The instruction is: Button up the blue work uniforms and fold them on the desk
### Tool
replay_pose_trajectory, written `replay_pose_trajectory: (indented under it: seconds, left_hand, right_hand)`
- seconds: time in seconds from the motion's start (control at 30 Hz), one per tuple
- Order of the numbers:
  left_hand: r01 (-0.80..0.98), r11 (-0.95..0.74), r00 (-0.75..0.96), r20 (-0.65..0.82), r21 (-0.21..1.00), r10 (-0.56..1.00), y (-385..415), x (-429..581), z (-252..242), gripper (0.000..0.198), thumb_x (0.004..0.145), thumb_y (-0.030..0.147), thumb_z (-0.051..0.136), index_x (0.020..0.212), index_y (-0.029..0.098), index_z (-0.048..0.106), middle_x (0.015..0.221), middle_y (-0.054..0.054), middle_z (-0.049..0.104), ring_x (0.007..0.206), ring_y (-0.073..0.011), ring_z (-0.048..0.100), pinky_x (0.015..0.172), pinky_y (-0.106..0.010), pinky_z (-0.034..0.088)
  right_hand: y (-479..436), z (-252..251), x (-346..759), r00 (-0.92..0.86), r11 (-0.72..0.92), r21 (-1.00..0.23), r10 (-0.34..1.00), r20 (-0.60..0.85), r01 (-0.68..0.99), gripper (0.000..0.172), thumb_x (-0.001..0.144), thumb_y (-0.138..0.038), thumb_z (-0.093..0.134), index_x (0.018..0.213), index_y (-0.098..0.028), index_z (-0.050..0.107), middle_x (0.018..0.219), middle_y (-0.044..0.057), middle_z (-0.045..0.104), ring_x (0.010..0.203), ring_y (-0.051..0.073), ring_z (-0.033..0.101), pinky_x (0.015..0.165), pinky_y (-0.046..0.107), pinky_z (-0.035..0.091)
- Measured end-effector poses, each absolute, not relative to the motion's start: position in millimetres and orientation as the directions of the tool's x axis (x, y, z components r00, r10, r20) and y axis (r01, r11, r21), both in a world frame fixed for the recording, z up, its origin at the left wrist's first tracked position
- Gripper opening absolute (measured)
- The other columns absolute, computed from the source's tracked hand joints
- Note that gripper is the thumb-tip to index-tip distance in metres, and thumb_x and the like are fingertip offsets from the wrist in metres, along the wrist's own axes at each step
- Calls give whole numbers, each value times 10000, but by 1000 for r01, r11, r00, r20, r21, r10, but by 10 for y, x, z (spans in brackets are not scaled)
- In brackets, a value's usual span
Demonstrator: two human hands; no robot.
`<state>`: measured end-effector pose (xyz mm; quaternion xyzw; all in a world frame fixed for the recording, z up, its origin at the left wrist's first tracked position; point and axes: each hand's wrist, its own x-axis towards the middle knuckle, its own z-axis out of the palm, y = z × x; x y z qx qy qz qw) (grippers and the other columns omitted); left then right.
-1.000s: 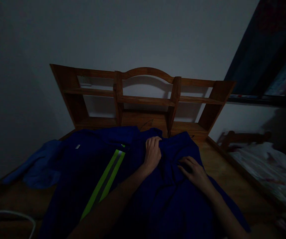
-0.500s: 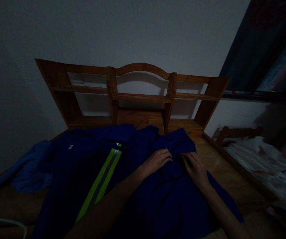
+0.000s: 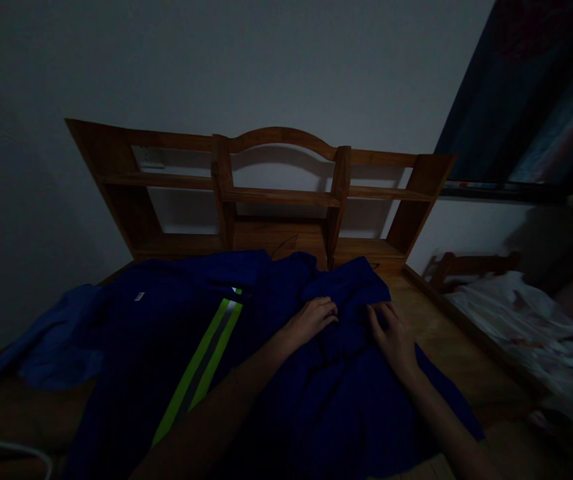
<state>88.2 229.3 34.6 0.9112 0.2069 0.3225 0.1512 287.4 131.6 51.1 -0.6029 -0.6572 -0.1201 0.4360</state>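
Head view: over the blue garment [image 3: 351, 420], which is lying on the near side of the wooden shelf [image 3: 279, 196], my left hand [image 3: 312, 320] and right hand [image 3: 395, 337] are easing slightly apart, seemingly loosening their working of one spot; both are curling narrow, whether pinching it I cannot tell.

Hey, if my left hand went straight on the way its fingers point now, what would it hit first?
Probably the folds of the blue garment right by your left hand's fingertips, then your right hand. Depth is hard to judge in this dim view.
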Motion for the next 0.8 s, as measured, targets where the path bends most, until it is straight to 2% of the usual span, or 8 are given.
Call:
replay_pose_trajectory:
  seconds: [0.2,0.8]
  left_hand:
    - [304,-875,710,523,377,472,2276,886,334,126,868,251,519,961,197,583,903,-22,564,890,-141,553,786,-234,437]
    - [397,-891,719,530,218,450,2215,920,372,165,893,198,442,971,178,586,880,-27,576,846,-144,562,810,-259,440]
  right_hand:
    - [1329,477,2870,118,228,-378,701,703,897,209,911,-339,428,880,-206,586,893,74,580,798,199,558,716,319,432]
    - [1339,456,2902,105,216,-385,743,661,897,201,908,-321,438,860,-192,585,879,61,565,800,185,555,745,304,421]
